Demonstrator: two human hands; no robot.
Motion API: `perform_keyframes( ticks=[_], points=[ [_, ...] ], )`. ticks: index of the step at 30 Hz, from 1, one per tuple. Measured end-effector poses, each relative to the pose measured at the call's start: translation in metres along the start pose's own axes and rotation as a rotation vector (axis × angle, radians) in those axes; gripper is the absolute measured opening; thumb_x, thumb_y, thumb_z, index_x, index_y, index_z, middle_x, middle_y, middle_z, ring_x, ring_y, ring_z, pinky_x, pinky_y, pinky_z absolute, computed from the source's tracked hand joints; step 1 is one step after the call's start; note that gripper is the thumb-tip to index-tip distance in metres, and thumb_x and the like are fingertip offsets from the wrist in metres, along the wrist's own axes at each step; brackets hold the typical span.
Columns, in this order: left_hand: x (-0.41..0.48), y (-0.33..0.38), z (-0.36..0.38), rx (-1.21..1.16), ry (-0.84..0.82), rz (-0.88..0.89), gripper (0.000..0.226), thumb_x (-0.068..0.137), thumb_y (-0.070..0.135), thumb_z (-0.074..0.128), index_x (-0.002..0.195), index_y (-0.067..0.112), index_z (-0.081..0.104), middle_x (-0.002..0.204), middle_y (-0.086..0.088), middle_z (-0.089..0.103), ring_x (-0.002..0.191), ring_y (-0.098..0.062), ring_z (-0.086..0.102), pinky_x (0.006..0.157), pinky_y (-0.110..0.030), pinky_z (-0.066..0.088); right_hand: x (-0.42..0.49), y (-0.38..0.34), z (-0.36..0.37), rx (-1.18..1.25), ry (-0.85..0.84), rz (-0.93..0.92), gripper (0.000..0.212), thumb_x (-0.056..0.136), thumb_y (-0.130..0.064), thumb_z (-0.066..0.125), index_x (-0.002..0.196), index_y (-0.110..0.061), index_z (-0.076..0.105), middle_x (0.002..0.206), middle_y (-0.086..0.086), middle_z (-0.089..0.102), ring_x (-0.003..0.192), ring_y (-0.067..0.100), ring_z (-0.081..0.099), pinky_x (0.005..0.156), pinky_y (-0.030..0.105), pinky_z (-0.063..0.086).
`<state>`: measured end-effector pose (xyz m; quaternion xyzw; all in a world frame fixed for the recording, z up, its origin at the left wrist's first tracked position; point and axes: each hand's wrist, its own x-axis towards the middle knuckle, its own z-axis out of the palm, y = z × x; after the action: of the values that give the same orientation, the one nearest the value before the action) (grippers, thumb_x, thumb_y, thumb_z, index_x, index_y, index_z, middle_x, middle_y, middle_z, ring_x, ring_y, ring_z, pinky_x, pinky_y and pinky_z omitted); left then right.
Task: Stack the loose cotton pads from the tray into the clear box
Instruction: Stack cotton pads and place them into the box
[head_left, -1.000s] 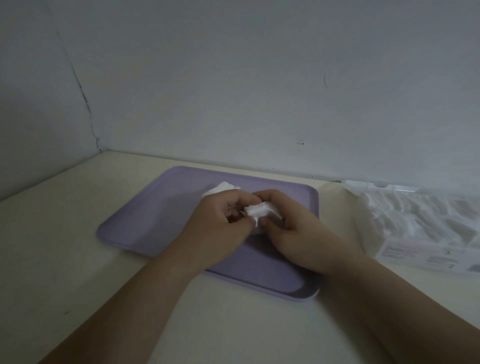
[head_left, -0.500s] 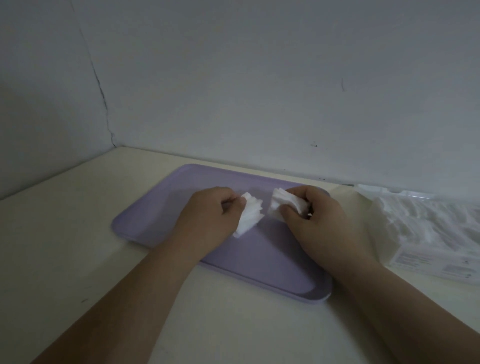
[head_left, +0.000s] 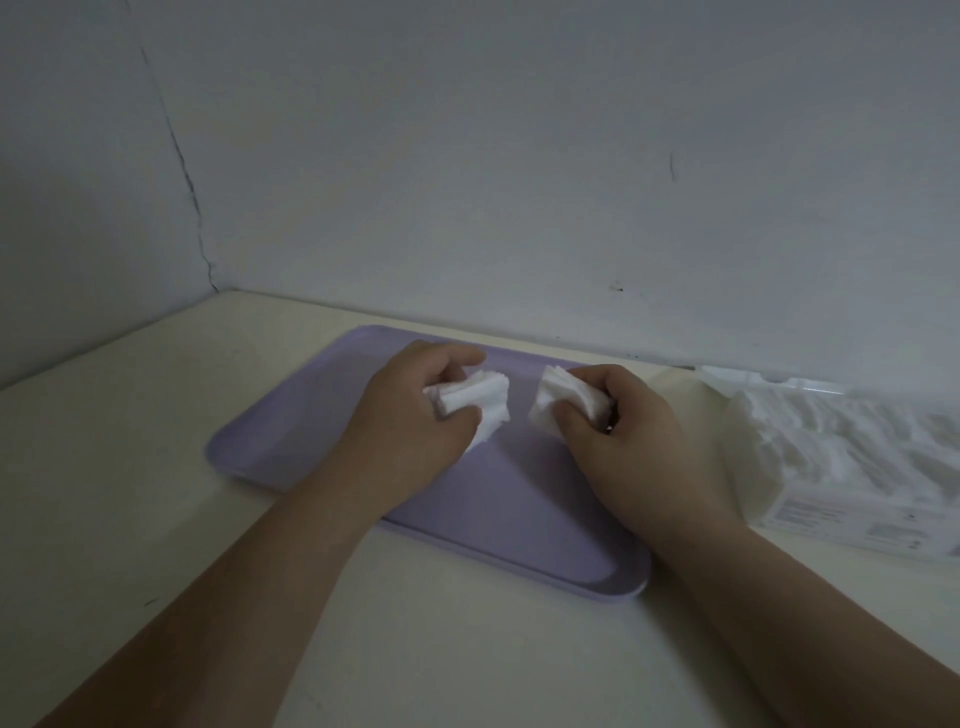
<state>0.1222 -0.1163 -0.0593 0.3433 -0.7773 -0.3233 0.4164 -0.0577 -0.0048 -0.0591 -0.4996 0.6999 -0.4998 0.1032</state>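
White cotton pads sit in both my hands. My left hand pinches a small fanned stack between the thumb and curled fingers. My right hand grips a second stack the same way. The two stacks face each other with a narrow gap between them, over the far half of a lilac tray. I cannot tell whether the lower corner of the left one touches the tray.

The clear box lies to my right, off the tray and just past its right end. Its long side runs along the back wall and out of view at the right edge. It is already heaped with white pads, and a printed label shows on its near face. My right hand is nearer to it by far, just beside its left end. My left hand has the width of the other hand and its stack between it and the box. I judge the right stack should go in first with a short sideways move, while the left must cross over or be passed across.

The tray rests on a pale cream table set into a corner. A dull grey-white wall rises behind, and a thin dark crack runs down it on the left. The light is dim.
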Motion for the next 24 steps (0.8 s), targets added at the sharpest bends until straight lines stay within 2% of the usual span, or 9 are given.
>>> perform_keyframes(
  ticks=[3,5,8,11,13,15,18,22,24],
  points=[
    [0.003,0.008,-0.003,-0.284,0.098,-0.102,0.048,0.069,0.014,0.079,0.107,0.042,0.070,0.107,0.010,0.074,0.086,-0.011,0.071,0.077,-0.023,0.058,0.001,0.000,0.000,0.037,0.013,0.031,0.015,0.093,-0.028,0.067,0.107,-0.032,0.064,0.087,-0.016,0.070,0.077,0.000,0.065,0.064,0.009,0.043],
    [0.003,0.012,-0.005,-0.474,0.064,-0.211,0.053,0.064,0.010,0.086,0.110,0.033,0.072,0.101,0.005,0.080,0.079,-0.015,0.074,0.069,-0.029,0.061,0.003,0.003,-0.001,0.088,0.045,0.058,0.018,0.090,-0.029,0.072,0.107,-0.030,0.066,0.088,-0.013,0.073,0.079,0.003,0.068,0.071,0.020,0.050],
    [0.000,0.015,-0.005,-0.605,-0.119,-0.252,0.039,0.065,0.005,0.091,0.100,0.016,0.078,0.097,-0.010,0.080,0.080,-0.020,0.071,0.066,-0.027,0.058,0.006,0.009,-0.001,0.189,0.061,0.086,0.020,0.085,-0.027,0.078,0.105,-0.027,0.072,0.089,-0.010,0.078,0.084,0.007,0.074,0.084,0.039,0.061],
    [-0.006,0.016,-0.005,-0.619,-0.405,-0.247,0.028,0.073,-0.001,0.084,0.096,0.015,0.078,0.093,-0.007,0.076,0.085,-0.017,0.069,0.074,-0.026,0.057,0.008,0.011,0.000,0.330,-0.044,0.072,0.018,0.086,-0.016,0.079,0.102,-0.022,0.076,0.092,-0.004,0.081,0.091,0.018,0.077,0.092,0.052,0.059],
    [-0.009,0.014,-0.003,-0.543,-0.476,-0.221,0.027,0.083,-0.008,0.075,0.100,0.014,0.077,0.096,-0.006,0.077,0.090,-0.014,0.070,0.079,-0.028,0.059,0.007,0.011,0.000,0.411,-0.129,0.063,0.019,0.088,-0.009,0.076,0.104,-0.019,0.077,0.097,0.003,0.081,0.096,0.024,0.077,0.095,0.056,0.057],
    [-0.010,0.013,-0.001,-0.487,-0.399,-0.195,0.031,0.086,-0.011,0.071,0.102,0.015,0.078,0.102,-0.008,0.079,0.094,-0.015,0.072,0.081,-0.030,0.060,0.007,0.011,-0.001,0.442,-0.191,0.069,0.020,0.092,-0.005,0.072,0.106,-0.017,0.077,0.100,0.006,0.081,0.098,0.028,0.077,0.096,0.056,0.057],
    [-0.008,0.013,0.000,-0.526,-0.262,-0.214,0.030,0.083,-0.014,0.073,0.103,0.009,0.074,0.102,-0.011,0.080,0.090,-0.015,0.075,0.074,-0.025,0.061,0.008,0.012,-0.001,0.409,-0.248,0.065,0.020,0.096,-0.006,0.067,0.109,-0.017,0.077,0.101,0.004,0.081,0.099,0.027,0.076,0.095,0.051,0.059],
    [-0.008,0.013,0.000,-0.552,-0.256,-0.218,0.034,0.077,-0.015,0.077,0.101,0.009,0.072,0.102,-0.015,0.080,0.089,-0.018,0.075,0.075,-0.030,0.064,0.007,0.010,-0.002,0.409,-0.265,0.071,0.023,0.096,-0.003,0.065,0.108,-0.019,0.078,0.098,0.001,0.081,0.094,0.018,0.077,0.089,0.039,0.060],
    [-0.008,0.014,0.001,-0.586,-0.262,-0.230,0.036,0.076,-0.018,0.076,0.101,0.008,0.072,0.099,-0.013,0.080,0.089,-0.017,0.076,0.072,-0.028,0.063,0.006,0.009,-0.003,0.427,-0.257,0.073,0.025,0.094,-0.002,0.066,0.106,-0.019,0.080,0.097,0.003,0.081,0.094,0.020,0.077,0.089,0.040,0.060]
  ],
)
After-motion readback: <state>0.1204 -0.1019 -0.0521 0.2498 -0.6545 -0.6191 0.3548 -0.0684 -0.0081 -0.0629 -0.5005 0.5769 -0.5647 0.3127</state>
